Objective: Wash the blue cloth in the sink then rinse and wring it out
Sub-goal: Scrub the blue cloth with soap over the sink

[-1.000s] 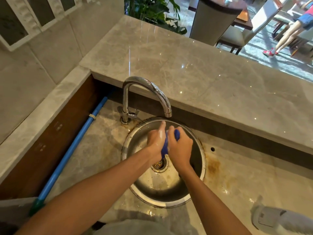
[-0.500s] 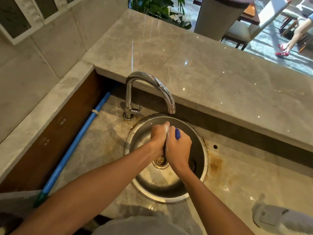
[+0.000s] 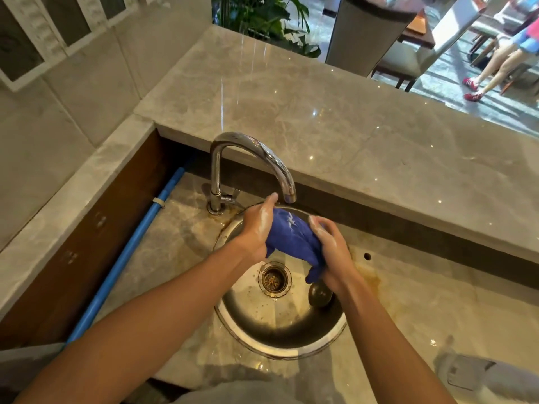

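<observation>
The blue cloth [image 3: 293, 239] is stretched between both hands over the round steel sink [image 3: 233, 325], just below the spout of the chrome tap [image 3: 250, 153]. My left hand [image 3: 256, 228], soapy, grips its left end. My right hand [image 3: 331, 247], also lathered, grips its right end, and a blue corner hangs below that hand. I see no water running from the spout. The drain strainer [image 3: 274, 278] sits open in the bowl's middle.
A dark round plug [image 3: 320, 294] lies in the sink under my right wrist. A blue pipe [image 3: 128, 252] runs along the left wall. A raised marble counter [image 3: 350, 135] stands behind the tap. A pale object [image 3: 490, 377] lies at the lower right. A person's legs [image 3: 495, 62] show far right.
My hands were pressed together on the bunched cloth; now they have moved apart and the cloth is spread out between them. The view has shifted closer.
</observation>
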